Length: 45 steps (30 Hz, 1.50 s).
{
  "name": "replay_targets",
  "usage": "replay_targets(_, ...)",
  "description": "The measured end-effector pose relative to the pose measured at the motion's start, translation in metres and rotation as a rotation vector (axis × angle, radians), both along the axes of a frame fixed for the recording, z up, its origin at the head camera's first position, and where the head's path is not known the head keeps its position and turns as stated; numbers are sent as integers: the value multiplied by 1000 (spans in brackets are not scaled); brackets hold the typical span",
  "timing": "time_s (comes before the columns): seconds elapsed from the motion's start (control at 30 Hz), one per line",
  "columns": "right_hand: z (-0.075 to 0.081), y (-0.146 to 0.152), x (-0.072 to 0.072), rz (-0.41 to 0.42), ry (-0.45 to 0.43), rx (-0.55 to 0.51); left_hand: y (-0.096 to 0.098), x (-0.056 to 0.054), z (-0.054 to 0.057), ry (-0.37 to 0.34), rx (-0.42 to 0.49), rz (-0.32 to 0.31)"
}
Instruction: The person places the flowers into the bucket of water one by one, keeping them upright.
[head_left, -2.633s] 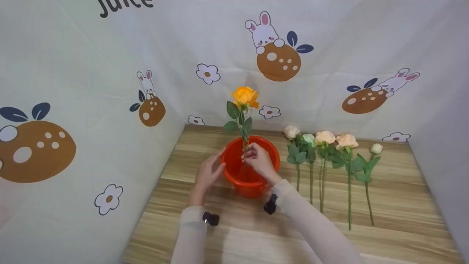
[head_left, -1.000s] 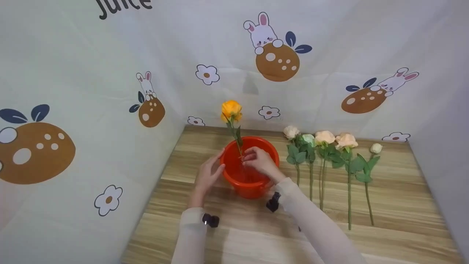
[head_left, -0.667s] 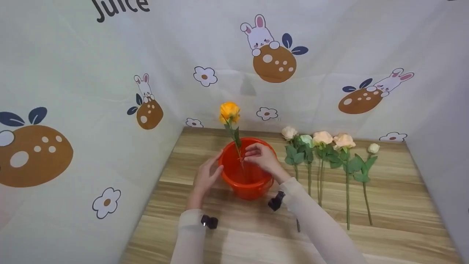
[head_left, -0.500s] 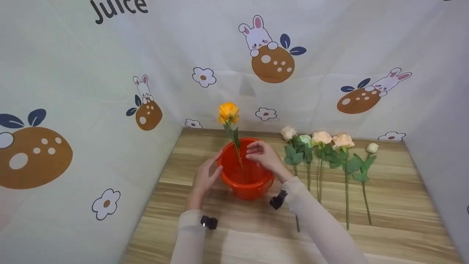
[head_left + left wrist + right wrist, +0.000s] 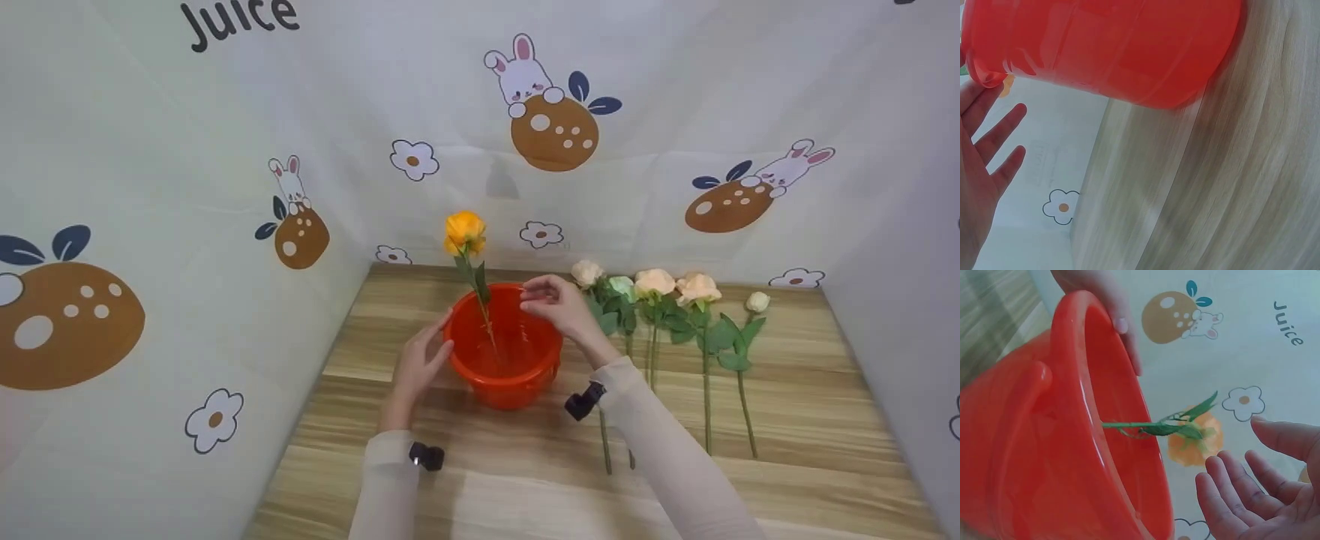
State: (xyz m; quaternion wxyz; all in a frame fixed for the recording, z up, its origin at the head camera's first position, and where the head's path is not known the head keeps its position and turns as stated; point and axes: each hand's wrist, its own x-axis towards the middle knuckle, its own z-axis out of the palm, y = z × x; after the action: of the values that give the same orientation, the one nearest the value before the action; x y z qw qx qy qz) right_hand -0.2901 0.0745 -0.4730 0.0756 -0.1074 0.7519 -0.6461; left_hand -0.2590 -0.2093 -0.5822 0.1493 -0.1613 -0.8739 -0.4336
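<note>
Table [image 5: 495, 480] with streaked wood grain spreads across the lower part of my head feed, and upright on it I see a glossy red bucket [image 5: 510, 394], its mouth facing up. On its right lie five loose flowers [image 5: 655, 283] side by side, the blooms cream, pale green, peach and white; the right sleeve [image 5: 667, 442] crosses some of the stems and hides parts of them from me.

Both hands are at the bucket. I have the left hand [image 5: 418, 365] on its left side, fingers straight and spread, touching the rim; my left-wrist feed shows two fingers clear of the plastic. The right hand [image 5: 566, 307] hangs above the right side of the rim, fingers loosely bent, holding nothing.

Between them stands the yellow rose [image 5: 481, 280], its lower stem down inside the bucket and neither hand touching it. I see it tilted leftward, the full, warm orange-yellow bloom well above the rim. Below the bloom come narrow dark green leaves, then a thin green stem with a small offshoot partway down.
</note>
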Motion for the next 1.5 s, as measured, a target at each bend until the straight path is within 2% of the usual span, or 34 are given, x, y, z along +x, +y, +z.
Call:
replay_targets(0.17,2,12,-2,-31,-15,27,0,-1,-2,21,0,1)
replay_targets(0.3,2,20,-4,-45,-22,3,-1,-1,-3,0,3,-2)
replay_targets(0.4,2,28,-7,-59,-4,-6,-1,-1,-3,-7,1,-6)
replay_targets(0.6,-1,44,-13,-77,42,30,0,1,-2,23,-3,13)
replay_targets(0.87,2,65,-16,-98,-15,-54,0,0,-3,34,4,12)
replay_targets(1.1,5,89,-19,-146,2,38,0,-2,-3,19,-2,29)
replay_targets(1.3,7,109,-18,-162,-20,-18,0,-1,-3,7,1,27)
replay_targets(1.5,8,129,-16,-190,-36,3,0,-1,-4,19,4,27)
